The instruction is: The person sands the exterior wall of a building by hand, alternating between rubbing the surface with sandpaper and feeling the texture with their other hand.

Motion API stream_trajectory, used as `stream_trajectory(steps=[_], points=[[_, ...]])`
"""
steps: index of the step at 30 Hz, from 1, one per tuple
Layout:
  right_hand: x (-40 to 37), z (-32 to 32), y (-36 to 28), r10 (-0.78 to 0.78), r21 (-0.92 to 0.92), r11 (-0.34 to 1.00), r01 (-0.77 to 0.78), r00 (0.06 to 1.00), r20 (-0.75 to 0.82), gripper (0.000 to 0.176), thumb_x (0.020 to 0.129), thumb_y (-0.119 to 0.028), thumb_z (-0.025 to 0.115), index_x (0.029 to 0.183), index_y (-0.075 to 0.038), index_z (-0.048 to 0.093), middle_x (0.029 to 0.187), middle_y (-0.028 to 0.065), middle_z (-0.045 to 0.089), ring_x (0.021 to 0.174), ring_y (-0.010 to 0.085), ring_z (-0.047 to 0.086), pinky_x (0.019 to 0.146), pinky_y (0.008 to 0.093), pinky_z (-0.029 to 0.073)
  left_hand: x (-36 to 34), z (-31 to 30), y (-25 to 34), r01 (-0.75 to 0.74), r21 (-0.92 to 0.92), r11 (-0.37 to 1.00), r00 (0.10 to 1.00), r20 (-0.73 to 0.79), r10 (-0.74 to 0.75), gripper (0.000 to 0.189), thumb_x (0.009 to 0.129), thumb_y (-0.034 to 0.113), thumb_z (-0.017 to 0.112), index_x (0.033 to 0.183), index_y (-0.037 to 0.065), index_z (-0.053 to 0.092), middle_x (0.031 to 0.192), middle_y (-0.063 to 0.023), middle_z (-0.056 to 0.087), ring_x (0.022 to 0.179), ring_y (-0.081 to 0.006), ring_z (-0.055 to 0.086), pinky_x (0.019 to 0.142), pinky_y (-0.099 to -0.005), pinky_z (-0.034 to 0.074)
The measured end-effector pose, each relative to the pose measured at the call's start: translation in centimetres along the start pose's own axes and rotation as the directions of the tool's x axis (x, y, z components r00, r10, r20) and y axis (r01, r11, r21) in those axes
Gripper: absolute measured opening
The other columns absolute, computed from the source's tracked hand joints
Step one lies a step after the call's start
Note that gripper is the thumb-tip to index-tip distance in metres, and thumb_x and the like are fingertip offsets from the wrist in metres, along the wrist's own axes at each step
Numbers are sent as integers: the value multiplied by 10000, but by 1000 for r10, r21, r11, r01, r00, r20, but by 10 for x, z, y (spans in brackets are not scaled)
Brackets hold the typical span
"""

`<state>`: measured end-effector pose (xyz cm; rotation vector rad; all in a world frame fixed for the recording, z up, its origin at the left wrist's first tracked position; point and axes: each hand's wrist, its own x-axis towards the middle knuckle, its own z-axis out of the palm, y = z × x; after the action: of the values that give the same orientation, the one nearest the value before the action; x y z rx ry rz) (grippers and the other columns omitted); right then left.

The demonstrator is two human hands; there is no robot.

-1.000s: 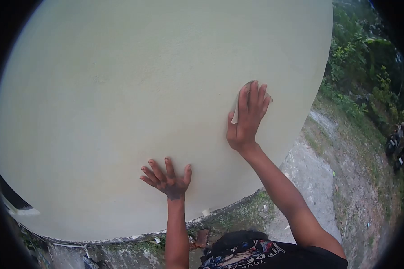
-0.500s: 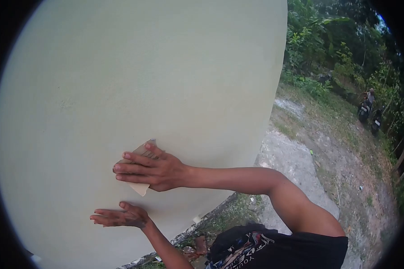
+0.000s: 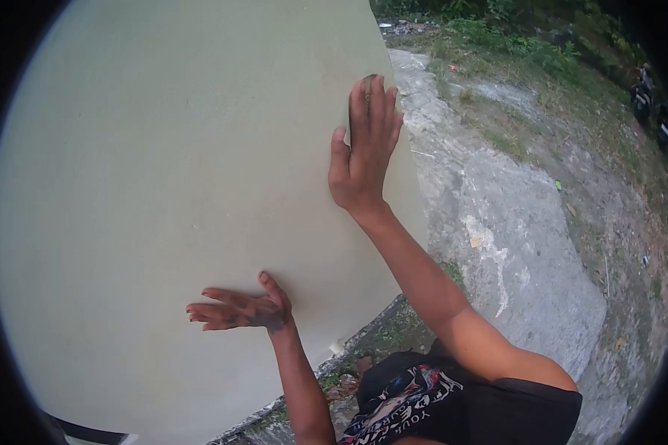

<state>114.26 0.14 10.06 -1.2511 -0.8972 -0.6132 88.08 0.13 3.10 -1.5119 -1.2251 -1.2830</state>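
My right hand point(image 3: 365, 159) lies near the right edge of a pale green-grey wall point(image 3: 163, 170), its fingers pointing up and a folded brown sheet point(image 3: 368, 83) pressed beneath them. Only the tip and a dark side edge of the sheet show past the fingers. Lower and to the left, my left hand point(image 3: 245, 309) rests on the same wall with fingers spread and thumb raised, holding nothing. Dark smudges mark its back.
Right of the wall lies a rough grey concrete slab point(image 3: 527, 245), with grass and dirt beyond. Parked motorbikes point(image 3: 640, 100) stand at the far upper right. Moss and debris point(image 3: 349, 386) line the wall's base.
My right hand has moved up and right with the sheet, turning from pointing left to pointing up. My left hand sits slightly higher and farther right in view. The view has shifted too.
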Motion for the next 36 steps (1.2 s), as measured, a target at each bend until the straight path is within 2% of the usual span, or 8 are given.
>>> stream_trajectory(steps=[4,8,14,18,20,24,31,36], points=[[-81,-12,72,362,46,932,-359,931,-48,611,1076,-328,319,1642,-118,225,1710,157,162,1583,400,66,1226,604,-13,-6,5,3,-22,32,999,999,-22,23,922,1011,676,366,1646,52,128,1693,-277,23,1583,-399,-37,1225,-563,-93],[-208,-1,134,775,273,632,-726,595,-212,660,1110,-416,272,1606,15,214,1687,188,210,1573,393,97,1269,507,61,-8,3,1,-21,28,999,999,-26,22,915,1012,666,379,1647,57,131,1697,-267,16,1586,-389,-23,1225,-563,-81],[-178,7,137,897,371,443,-816,405,-179,681,1106,-449,275,1604,11,223,1685,186,215,1575,375,104,1270,495,74,-12,0,-9,-151,-13,988,989,-7,151,899,977,639,466,1646,99,204,1687,-278,80,1574,-442,13,1212,-644,-18],[-82,3,47,485,184,869,-460,866,-124,646,1107,-427,281,1628,-53,200,1705,156,168,1585,368,51,1259,531,0,-18,-4,-37,-237,-18,971,972,-11,236,882,943,658,504,1634,159,278,1681,-267,141,1570,-452,56,1213,-654,-8],[-50,7,-5,355,125,931,-343,931,-82,628,1107,-401,277,1633,-66,198,1711,154,140,1586,370,32,1250,549,-22,-20,-10,-64,-425,27,905,904,46,424,872,923,679,524,1622,198,318,1672,-251,199,1563,-461,93,1213,-661,7],[-44,23,-86,49,44,998,-49,999,1,601,1087,-290,309,1642,-89,193,1723,153,76,1588,385,-15,1216,615,-62,-35,-29,-168,-87,25,996,994,-64,88,853,911,704,510,1605,235,347,1672,-211,222,1553,-459,142,1223,-667,41],[-102,67,-242,-447,103,894,436,885,129,824,816,-85,502,1615,-86,303,1686,254,164,1560,503,33,1199,650,-69,-71,-34,-227,81,1,997,990,-113,-80,799,953,666,468,1597,207,358,1657,-238,247,1541,-489,148,1225,-661,69],[-157,82,-300,-817,185,551,814,481,319,682,829,-249,593,1505,-309,519,1649,33,369,1557,325,255,1256,608,12,-71,-34,-229,63,-28,998,989,-130,-66,785,957,656,475,1593,210,361,1662,-207,263,1546,-473,156,1231,-652,59]])
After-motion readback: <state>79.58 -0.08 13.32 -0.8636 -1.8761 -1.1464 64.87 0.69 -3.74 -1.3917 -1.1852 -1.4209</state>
